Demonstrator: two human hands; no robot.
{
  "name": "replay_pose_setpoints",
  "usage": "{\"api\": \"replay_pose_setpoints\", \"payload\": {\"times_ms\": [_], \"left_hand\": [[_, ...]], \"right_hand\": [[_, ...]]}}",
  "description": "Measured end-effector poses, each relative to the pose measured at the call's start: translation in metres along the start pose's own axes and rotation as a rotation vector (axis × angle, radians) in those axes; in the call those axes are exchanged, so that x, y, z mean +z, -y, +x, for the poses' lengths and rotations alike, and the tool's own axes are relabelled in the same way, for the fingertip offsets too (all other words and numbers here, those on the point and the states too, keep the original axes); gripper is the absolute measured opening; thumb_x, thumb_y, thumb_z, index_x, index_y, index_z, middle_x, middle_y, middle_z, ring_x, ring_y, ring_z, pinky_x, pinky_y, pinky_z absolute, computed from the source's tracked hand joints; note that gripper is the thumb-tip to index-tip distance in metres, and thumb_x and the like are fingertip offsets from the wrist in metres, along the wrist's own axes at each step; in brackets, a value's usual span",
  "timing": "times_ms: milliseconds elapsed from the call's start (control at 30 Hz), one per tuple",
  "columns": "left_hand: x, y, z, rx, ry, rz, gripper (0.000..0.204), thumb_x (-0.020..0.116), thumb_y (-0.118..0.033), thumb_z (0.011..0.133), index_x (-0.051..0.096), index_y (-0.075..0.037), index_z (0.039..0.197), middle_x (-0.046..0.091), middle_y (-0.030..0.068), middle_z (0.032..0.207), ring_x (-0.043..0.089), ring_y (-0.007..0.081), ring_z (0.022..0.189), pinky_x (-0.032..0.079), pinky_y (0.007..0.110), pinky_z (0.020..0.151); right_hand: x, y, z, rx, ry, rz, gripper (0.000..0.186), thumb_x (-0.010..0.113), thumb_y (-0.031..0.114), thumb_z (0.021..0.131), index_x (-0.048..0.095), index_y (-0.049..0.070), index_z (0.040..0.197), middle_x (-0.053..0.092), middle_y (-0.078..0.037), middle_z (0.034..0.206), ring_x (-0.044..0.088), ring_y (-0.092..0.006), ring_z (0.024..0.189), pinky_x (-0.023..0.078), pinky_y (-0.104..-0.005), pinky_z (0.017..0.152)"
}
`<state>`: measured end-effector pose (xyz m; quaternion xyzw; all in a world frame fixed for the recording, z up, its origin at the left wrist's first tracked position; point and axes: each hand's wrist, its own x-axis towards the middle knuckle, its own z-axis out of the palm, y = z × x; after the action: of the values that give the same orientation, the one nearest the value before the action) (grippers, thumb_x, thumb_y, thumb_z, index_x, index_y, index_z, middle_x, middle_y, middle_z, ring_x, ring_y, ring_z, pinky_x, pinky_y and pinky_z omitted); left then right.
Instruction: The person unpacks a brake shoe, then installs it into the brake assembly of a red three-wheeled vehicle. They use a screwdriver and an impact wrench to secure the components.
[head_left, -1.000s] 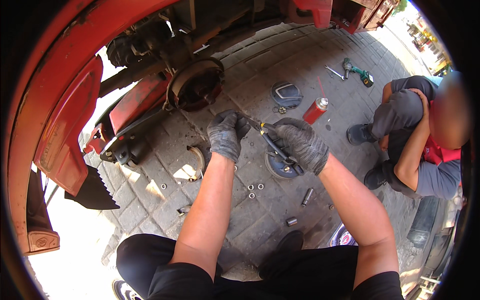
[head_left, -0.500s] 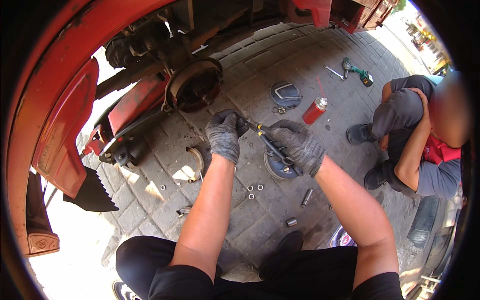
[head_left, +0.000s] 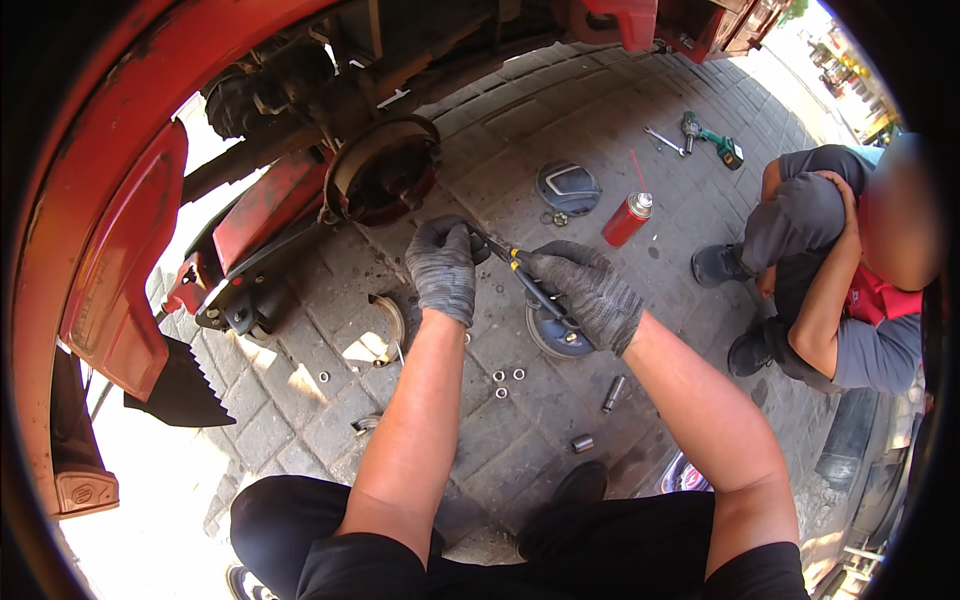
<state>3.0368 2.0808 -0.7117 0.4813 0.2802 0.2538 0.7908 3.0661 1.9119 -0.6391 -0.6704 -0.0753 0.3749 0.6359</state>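
Note:
My right hand [head_left: 592, 290], in a grey knit glove, is closed around pliers [head_left: 537, 287] with black and yellow handles. The jaws point up and left to my left hand [head_left: 443, 265], gloved alike. Its thumb and fingers are pinched together at the jaw tips; a small dark piece may be there, too small to name. Just beyond my left hand is the rusty wheel hub [head_left: 385, 175] on its axle. Below the pliers a round dark dish [head_left: 552, 335] lies partly hidden by my right hand. A curved brake shoe [head_left: 393, 322] rests on the paving, left of my left forearm.
Several nuts [head_left: 501, 377] and two sockets [head_left: 614, 394] lie between my forearms. Farther off are a red spray can [head_left: 628, 220], a dark cap [head_left: 568, 188], a wrench [head_left: 665, 141] and a green cordless impact wrench [head_left: 713, 140]. A person [head_left: 880, 345] squats at right; red bodywork [head_left: 125, 270] curves along the left.
Both hands and the pliers stay together, shifted only slightly left in the picture. The whole view has moved a little the same way; both grips look the same.

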Motion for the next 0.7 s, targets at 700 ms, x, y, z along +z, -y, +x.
{"api": "replay_pose_setpoints", "payload": {"times_ms": [700], "left_hand": [[0.004, 0.015, 0.02, -0.058, -0.059, -0.208, 0.018, 0.056, -0.001, 0.088, 0.06, -0.001, 0.106, 0.064, 0.0123, 0.093, 0.065, 0.0224, 0.074, 0.06, 0.036, 0.067]], "right_hand": [[0.009, 0.002, 0.031, -0.014, -0.012, -0.194, 0.029, 0.062, 0.032, 0.09, 0.064, 0.006, 0.104, 0.059, 0.001, 0.076, 0.053, -0.0059, 0.066, 0.044, -0.0224, 0.056]]}}
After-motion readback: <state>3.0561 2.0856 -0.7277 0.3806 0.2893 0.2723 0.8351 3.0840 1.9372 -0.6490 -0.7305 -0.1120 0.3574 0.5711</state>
